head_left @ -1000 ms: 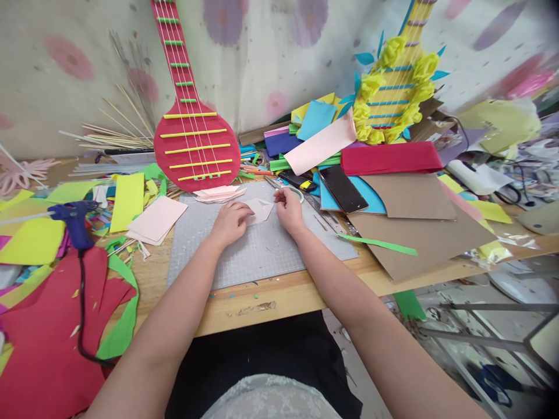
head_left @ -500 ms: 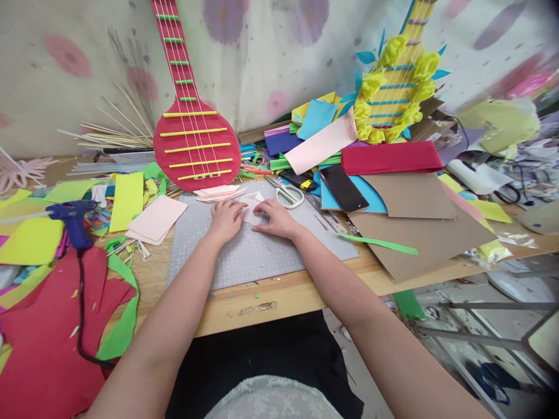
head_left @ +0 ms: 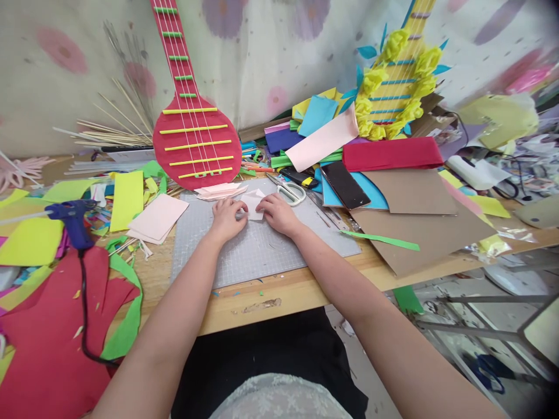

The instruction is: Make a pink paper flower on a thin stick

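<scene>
Over the grey cutting mat (head_left: 244, 262), a small pale pink piece of paper (head_left: 254, 203) sits between my two hands. My left hand (head_left: 229, 219) is curled at its left edge, with thumb and fingertips closed on it. On the other side, my right hand (head_left: 278, 214) has its fingers bent onto the paper's right edge, the thumb mostly hidden. Behind the left hand lies a small stack of folded pink paper (head_left: 220, 191). White-handled scissors (head_left: 292, 194) rest just beyond the right hand.
A red paper lute (head_left: 196, 139) stands upright at the back, a yellow flowered one (head_left: 388, 99) to its right. On the left are pink paper sheets (head_left: 158, 217) and a blue glue gun (head_left: 75, 220). A black phone (head_left: 345, 185) and brown cardboard (head_left: 423, 233) lie rightward.
Both hands have shifted slightly on the paper, which now shows more plainly between them. My right hand's fingers have drawn in over its edge. The view has moved a little.
</scene>
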Tool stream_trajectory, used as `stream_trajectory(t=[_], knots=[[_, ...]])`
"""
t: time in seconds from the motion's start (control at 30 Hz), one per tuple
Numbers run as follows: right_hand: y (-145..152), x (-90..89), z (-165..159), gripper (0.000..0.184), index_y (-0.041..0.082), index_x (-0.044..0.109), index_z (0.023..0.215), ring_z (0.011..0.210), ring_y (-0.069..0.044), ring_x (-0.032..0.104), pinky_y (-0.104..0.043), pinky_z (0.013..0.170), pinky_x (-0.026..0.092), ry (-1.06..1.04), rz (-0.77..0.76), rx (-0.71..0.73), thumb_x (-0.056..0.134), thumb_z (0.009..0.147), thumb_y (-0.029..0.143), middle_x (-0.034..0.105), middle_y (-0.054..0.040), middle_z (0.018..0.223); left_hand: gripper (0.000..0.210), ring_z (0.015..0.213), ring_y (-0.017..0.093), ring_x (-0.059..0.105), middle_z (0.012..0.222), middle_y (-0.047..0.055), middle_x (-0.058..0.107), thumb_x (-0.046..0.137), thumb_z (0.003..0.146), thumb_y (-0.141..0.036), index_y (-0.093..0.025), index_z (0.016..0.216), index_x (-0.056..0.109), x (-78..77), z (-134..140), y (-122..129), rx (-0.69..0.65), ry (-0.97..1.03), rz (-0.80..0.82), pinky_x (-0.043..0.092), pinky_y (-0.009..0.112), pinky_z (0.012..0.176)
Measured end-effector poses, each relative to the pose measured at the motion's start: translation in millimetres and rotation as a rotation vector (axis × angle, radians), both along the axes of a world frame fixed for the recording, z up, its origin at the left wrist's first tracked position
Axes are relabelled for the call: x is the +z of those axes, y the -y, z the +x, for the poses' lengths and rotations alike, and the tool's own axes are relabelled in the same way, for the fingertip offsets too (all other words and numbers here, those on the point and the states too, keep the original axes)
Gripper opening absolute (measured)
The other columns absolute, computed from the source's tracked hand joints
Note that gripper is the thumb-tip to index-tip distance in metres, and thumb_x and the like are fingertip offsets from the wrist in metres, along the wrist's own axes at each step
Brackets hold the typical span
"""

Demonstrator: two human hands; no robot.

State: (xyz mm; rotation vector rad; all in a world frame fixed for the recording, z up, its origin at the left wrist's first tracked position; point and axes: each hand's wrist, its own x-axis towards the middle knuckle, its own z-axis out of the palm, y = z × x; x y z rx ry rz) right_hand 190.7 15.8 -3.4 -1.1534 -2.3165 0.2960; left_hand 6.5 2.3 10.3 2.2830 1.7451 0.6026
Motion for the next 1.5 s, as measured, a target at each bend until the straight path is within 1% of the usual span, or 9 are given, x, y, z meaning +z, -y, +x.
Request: stream_trajectory(t=[0.17,0.23,0.37,0.5,0.63,0.73,0.9,1.13,1.5], knots=[[-2,-2.4,1,0.014,0.02,0.066,0.086,0.099,-0.02,0.045,-0.036,0.091,0.036,-0.057,-0.04,0.013,0.054,0.08,0.019,0.058,-0.0059,0.096,0.012,0.102,0.024,0.046,0.092,0.004,0.057,0.057,0.074,-0.03,-0.026,0.082,0.065,-0.9,1,0,0.005,0.007,-0.002,0.029,0.041,0.094],[-4,-4.2,-1,0.012,0.02,0.066,0.085,0.098,-0.019,0.045,-0.036,0.091,0.035,-0.081,-0.08,-0.014,0.056,0.081,0.024,0.058,-0.0058,0.095,0.012,0.103,0.024,0.046,0.093,0.004,0.057,0.058,0.073,-0.029,-0.026,0.082,0.065,-2.0,2,0,0.012,0.005,-0.014,0.029,0.042,0.094],[-7,-7.3,-6,0.013,0.018,0.065,0.081,0.092,-0.018,0.047,-0.034,0.088,0.036,-0.113,-0.145,-0.123,0.056,0.081,0.028,0.058,-0.0052,0.089,0.013,0.105,0.025,0.046,0.094,0.004,0.058,0.058,0.072,-0.027,-0.026,0.082,0.066,-0.5,5,0,0.042,0.006,-0.041,0.029,0.042,0.095],[-7,-9.3,-14,0.012,0.017,0.063,0.076,0.09,-0.02,0.047,-0.034,0.087,0.037,-0.111,-0.154,-0.262,0.06,0.077,0.029,0.057,-0.0058,0.086,0.013,0.105,0.026,0.046,0.096,0.005,0.058,0.058,0.071,-0.027,-0.025,0.082,0.066,2.5,6,2,0.063,0.001,-0.062,0.03,0.042,0.094],[-6,-8.6,-19,0.01,0.017,0.061,0.073,0.09,-0.021,0.046,-0.035,0.087,0.037,-0.102,-0.156,-0.317,0.061,0.074,0.026,0.056,-0.0066,0.088,0.013,0.105,0.026,0.046,0.097,0.005,0.058,0.058,0.071,-0.027,-0.025,0.082,0.066,3.2,6,2,0.066,0.007,-0.061,0.029,0.042,0.095],[-6,-7.3,-19,0.009,0.017,0.061,0.071,0.09,-0.021,0.046,-0.036,0.087,0.037,-0.1,-0.161,-0.334,0.06,0.074,0.025,0.055,-0.0072,0.088,0.013,0.106,0.026,0.046,0.098,0.005,0.058,0.058,0.071,-0.027,-0.025,0.082,0.066,3.7,7,2,0.067,0.009,-0.072,0.029,0.042,0.095],[-6,-8.4,-19,0.015,0.017,0.061,0.072,0.091,-0.022,0.045,-0.036,0.088,0.036,-0.092,-0.15,-0.33,0.059,0.077,0.03,0.054,-0.008,0.089,0.013,0.106,0.026,0.046,0.098,0.005,0.059,0.058,0.071,-0.026,-0.025,0.082,0.066,4.9,7,2,0.077,0.004,-0.088,0.028,0.043,0.096],[-6,-9.0,-20,0.011,0.017,0.06,0.07,0.091,-0.021,0.045,-0.036,0.087,0.037,-0.085,-0.146,-0.342,0.06,0.075,0.027,0.053,-0.0076,0.089,0.014,0.106,0.026,0.046,0.099,0.005,0.059,0.059,0.071,-0.027,-0.025,0.082,0.066,3.4,7,1,0.079,0.002,-0.082,0.028,0.043,0.096],[-6,-9.1,-20,0.013,0.016,0.061,0.071,0.091,-0.021,0.045,-0.036,0.087,0.037,-0.07,-0.146,-0.345,0.061,0.075,0.029,0.054,-0.008,0.089,0.015,0.107,0.025,0.046,0.098,0.004,0.059,0.058,0.07,-0.026,-0.026,0.082,0.067,4.2,7,2,0.095,0.009,-0.091,0.028,0.042,0.096]])
